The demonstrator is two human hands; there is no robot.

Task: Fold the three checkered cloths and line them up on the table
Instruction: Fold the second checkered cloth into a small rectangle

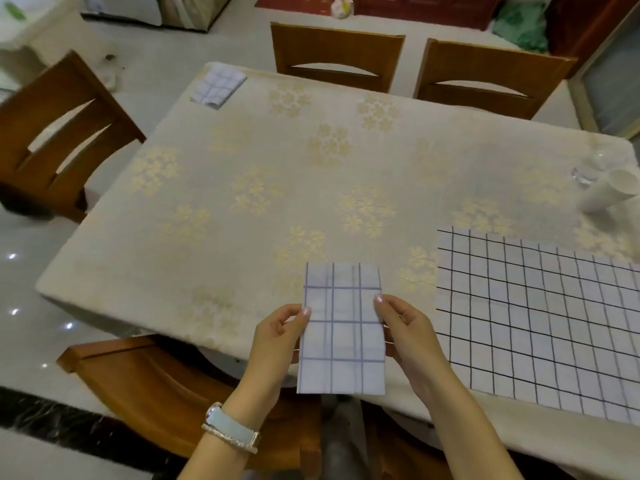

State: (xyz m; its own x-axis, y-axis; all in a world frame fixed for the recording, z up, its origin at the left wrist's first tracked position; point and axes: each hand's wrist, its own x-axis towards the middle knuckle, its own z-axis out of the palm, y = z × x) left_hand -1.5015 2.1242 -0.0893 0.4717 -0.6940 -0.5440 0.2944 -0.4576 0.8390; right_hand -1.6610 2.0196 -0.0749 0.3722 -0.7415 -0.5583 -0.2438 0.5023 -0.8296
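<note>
Across the whole view, table (242, 150): it carries a pale cover with golden flowers, and wooden chairs (337, 53) stand around it.
Unfolded cloth (536, 323): at 4 o'clock on the table, it lies flat and fully open, white with thin black squares, and its near side reaches the table edge.
Held cloth (343, 334): at 6 o'clock, it is folded into a narrow rectangle with blue-grey lines. Its upper half is over the table and its lower half is past the near edge. I cannot tell if it touches the table.
Far cloth (217, 86): at 11 o'clock, on the far left corner, it is already folded small and lies well apart from the other two.
Left hand (277, 341): it pinches the left edge of the held cloth, with the thumb on top and the other fingers behind.
Right hand (408, 337): it pinches the right edge in the same way.
White cup (609, 192) and glass (588, 171): at 3 o'clock, near the right edge, beyond the unfolded cloth.
Step in hand: I judge that the second cloth is folded, or nearly so, and waits to be placed; one cloth is done and one is not begun.
Next move: it probably calls for one more fold to match the far cloth, or for laying this one down in line with it. The layers must be kept together and the edges straight.
</note>
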